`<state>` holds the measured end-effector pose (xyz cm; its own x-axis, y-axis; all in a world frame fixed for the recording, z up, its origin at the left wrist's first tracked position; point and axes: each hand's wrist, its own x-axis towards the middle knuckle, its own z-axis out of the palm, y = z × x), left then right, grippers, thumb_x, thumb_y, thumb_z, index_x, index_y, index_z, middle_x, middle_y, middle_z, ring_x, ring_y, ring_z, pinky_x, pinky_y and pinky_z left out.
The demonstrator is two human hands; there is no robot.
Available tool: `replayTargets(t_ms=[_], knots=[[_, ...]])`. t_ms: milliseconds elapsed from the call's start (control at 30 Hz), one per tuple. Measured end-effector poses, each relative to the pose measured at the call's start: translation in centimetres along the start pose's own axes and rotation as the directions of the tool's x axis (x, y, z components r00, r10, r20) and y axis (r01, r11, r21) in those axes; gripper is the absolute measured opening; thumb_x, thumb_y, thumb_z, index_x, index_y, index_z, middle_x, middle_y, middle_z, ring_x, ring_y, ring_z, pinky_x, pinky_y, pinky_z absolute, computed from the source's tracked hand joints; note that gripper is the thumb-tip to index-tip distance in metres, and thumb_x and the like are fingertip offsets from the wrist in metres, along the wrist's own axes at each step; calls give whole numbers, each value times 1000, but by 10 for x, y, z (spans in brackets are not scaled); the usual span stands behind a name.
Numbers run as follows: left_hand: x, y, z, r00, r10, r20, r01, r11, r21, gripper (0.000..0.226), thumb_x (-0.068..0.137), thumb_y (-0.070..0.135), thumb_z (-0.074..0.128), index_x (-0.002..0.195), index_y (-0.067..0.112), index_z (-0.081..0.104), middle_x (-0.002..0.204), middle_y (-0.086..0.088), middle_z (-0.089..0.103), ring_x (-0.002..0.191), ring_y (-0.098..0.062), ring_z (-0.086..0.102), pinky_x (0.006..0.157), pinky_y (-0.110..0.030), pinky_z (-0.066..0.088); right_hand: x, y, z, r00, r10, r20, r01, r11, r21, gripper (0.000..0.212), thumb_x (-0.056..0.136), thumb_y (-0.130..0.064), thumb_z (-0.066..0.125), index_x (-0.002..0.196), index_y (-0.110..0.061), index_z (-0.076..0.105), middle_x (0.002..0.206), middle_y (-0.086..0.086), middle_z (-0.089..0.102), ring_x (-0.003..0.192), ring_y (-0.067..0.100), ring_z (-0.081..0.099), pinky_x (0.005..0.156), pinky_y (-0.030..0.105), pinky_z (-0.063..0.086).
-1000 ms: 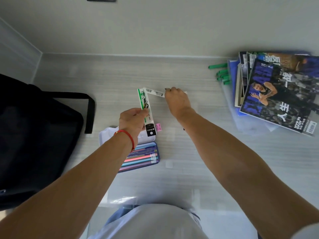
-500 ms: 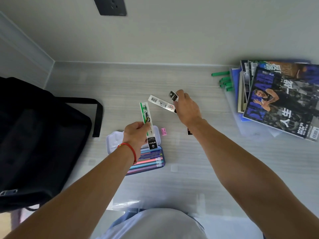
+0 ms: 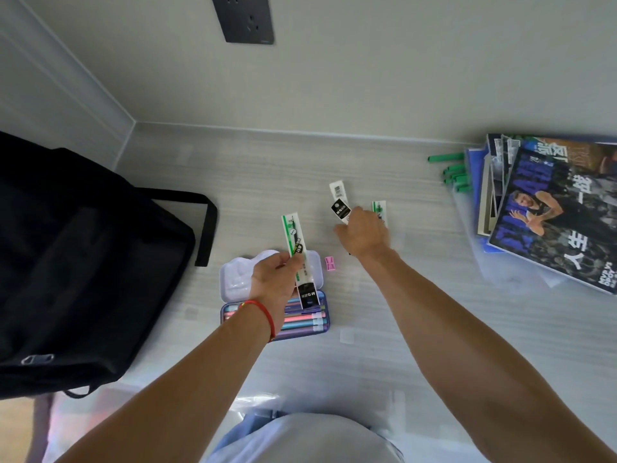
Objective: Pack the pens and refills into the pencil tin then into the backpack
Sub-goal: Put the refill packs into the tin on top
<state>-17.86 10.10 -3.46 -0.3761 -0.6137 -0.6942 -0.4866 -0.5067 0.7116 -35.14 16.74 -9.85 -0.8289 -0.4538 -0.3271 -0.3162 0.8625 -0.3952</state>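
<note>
Currently we are pinching one refill pack (image 3: pixel 298 262) in left hand (image 3: pixel 274 283) over the open tin (image 3: pixel 275 307), ready to drop in; right hand (image 3: pixel 362 232) is grasping another pack (image 3: pixel 340 203) off the table (image 3: pixel 417 329).

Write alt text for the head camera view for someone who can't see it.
A person's left hand holds a green-striped refill pack over an open pencil tin of pens, while the right hand grips another refill pack; a black backpack lies left.
</note>
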Motion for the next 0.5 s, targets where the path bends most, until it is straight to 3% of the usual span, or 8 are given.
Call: replayTargets(t_ms=[100,200,333,500], knots=[[-2,-2,-4,1000,5,12,-5,1000,-8,11,93,18,65,87,10,69,94,-19,69,86,-34,66,89,-53,56,-12,21,-4,983,66,-170,-70,997,-19,29,91,-36,55,94,-8,61,93,14,71,84,37,69,66,34,39],[-1,-1,-7,1000,3,20,-2,999,-38,14,91,20,67,92,6,71,95,-19,70,88,-35,69,90,-52,57,-18,42,-1,958,141,-249,-157,987,-45,24,95,-27,51,108,-6,50,96,17,72,88,40,70,68,38,37],[-5,-3,-17,1000,23,1,-23,998,-60,17,89,18,69,92,3,75,89,-19,71,89,-39,70,88,-58,57,-25,53,4,954,234,-188,-259,958,-120,48,100,-44,53,124,-5,40,108,17,73,102,38,70,81,42,45],[-7,-12,-39,999,37,1,-37,999,-35,14,92,14,66,78,16,69,87,-15,66,83,-30,63,83,-49,59,-22,52,-2,932,363,-16,-363,932,12,48,99,-46,56,125,-6,56,122,16,68,114,37,64,93,43,49]])
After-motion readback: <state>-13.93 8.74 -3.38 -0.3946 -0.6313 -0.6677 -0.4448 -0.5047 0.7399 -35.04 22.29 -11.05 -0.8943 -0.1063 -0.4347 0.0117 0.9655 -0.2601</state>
